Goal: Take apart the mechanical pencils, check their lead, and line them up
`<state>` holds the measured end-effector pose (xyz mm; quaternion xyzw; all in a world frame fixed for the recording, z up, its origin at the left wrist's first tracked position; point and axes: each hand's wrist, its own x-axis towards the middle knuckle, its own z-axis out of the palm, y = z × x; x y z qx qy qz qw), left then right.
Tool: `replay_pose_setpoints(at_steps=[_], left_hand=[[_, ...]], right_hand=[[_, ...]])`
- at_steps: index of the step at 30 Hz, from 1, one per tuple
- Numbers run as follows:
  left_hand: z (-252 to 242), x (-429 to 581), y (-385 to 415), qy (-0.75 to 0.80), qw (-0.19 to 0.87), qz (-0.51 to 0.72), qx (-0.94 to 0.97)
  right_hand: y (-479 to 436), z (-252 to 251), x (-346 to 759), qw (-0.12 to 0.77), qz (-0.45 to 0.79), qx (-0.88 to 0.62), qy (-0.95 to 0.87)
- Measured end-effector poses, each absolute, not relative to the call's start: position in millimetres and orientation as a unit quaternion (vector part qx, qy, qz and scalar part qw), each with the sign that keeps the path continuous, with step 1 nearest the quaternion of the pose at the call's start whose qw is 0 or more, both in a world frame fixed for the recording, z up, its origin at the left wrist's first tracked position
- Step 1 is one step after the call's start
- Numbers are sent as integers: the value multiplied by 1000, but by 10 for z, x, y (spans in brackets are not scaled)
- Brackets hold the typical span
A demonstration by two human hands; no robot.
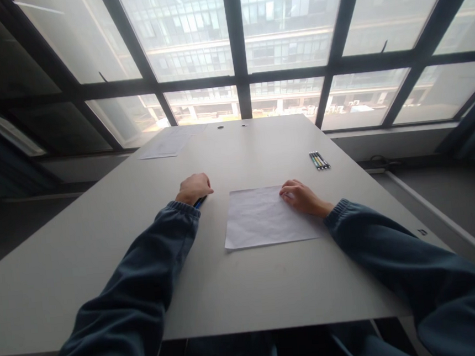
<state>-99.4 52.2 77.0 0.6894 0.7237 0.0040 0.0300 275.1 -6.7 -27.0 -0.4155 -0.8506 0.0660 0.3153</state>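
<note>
A creased white sheet of paper [263, 217] lies flat on the grey table [214, 291] in front of me. My right hand [302, 197] rests on the sheet's upper right corner with its fingers curled down onto the paper. My left hand [193, 188] lies on the table to the left of the sheet, closed in a loose fist over a dark pen [200, 202] whose end shows beneath the wrist. Both arms wear dark blue sleeves.
A small bunch of pens [319, 160] lies at the table's right side. More paper sheets [168, 144] rest at the far left corner. Two small dark holes [220, 127] sit near the far edge. Large windows stand behind the table.
</note>
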Motion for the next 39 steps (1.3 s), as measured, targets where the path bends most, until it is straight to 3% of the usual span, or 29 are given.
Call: replay_pose_setpoints(at_steps=[22,29,33,39], left_hand=[[509,-994,571,698,9,-63,713],[726,-801,383,684,18,-53,728],[1003,-695,219,633,116,67,763],[1077,-468,96,509,386,212,739]], right_hand=[[-80,-243,2732,319,60,-420,-848],[-77,-252,2731,312,57,-423,-849],[-88,-247,2726,317,60,-422,-847],[-88,-233,2724,321,59,-421,-846]])
